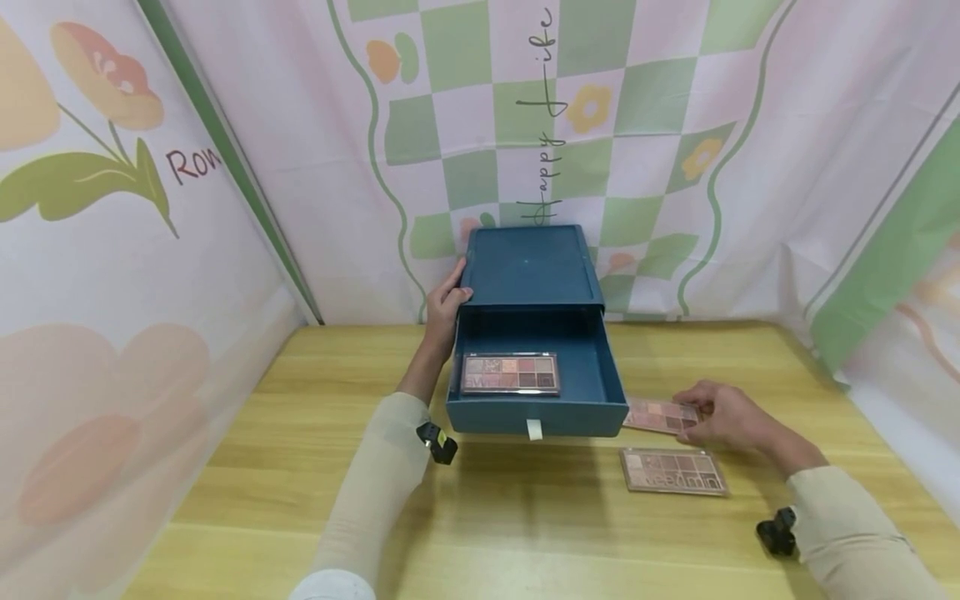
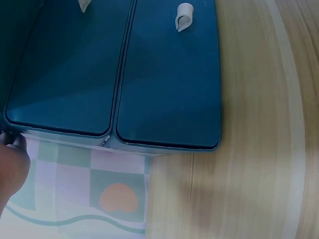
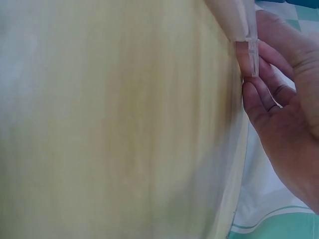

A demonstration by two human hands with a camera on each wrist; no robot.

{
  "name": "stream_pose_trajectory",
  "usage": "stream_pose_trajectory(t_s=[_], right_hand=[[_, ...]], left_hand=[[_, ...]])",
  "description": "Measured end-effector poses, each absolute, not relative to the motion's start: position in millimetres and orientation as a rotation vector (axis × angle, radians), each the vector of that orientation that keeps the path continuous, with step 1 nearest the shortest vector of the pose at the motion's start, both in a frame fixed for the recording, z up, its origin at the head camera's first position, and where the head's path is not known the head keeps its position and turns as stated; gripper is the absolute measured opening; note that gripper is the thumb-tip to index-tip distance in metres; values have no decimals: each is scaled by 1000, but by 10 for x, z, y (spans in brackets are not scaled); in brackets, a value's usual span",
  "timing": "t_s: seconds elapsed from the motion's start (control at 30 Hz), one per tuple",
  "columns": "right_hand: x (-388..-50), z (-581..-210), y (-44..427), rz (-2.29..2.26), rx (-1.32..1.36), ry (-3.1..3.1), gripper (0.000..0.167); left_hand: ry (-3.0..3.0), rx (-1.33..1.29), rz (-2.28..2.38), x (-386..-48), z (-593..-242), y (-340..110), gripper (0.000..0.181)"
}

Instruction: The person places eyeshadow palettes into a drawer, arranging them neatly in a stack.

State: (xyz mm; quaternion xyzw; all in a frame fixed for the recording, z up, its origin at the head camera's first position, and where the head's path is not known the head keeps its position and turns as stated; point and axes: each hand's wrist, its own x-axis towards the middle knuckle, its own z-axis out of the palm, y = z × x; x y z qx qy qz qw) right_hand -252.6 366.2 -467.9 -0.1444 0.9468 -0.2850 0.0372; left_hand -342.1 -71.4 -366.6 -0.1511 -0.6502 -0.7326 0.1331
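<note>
Eyeshadow palette point(image 1: 660, 416): on the right, low over or on the bench point(image 1: 247, 467), its left end hidden behind the drawer's corner; whether it has left the wood, I cannot tell.
Right hand point(image 1: 726, 415): thumb and fingers clamped on the palette's right end; the right wrist view shows them on both sides of a clear edge.
Left hand point(image 1: 444, 312): against the left side of the blue cabinet point(image 1: 532, 262), thumb at the front corner; gripping or merely bracing, I cannot tell.
Top drawer point(image 1: 537, 419): pulled well out, white tab point(image 1: 534, 429) at its front.
Palette inside point(image 1: 510, 372): flat on the drawer's left, bare floor to its right.
Nearer palette point(image 1: 672, 472): lying on the bench, untouched.
Step in hand: picking up a second palette for the drawer, I judge, with one already stowed.
Next move: probably calls for lifting clear of the drawer's right wall, then lowering it level beside the first, while the left hand steadies the cabinet.
</note>
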Motion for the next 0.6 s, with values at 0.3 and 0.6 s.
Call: stream_pose_trajectory(t_s=[0.3,0.6], right_hand=[[-2491,-4642,3641,-910,-411,2898,68],[-2512,-4595,3624,-893,-392,2923,69]], left_hand=[[-1875,-467,-2127,-3417,-3675,-728,65],[-1904,-489,-2120,-3407,-3666,-739,65]])
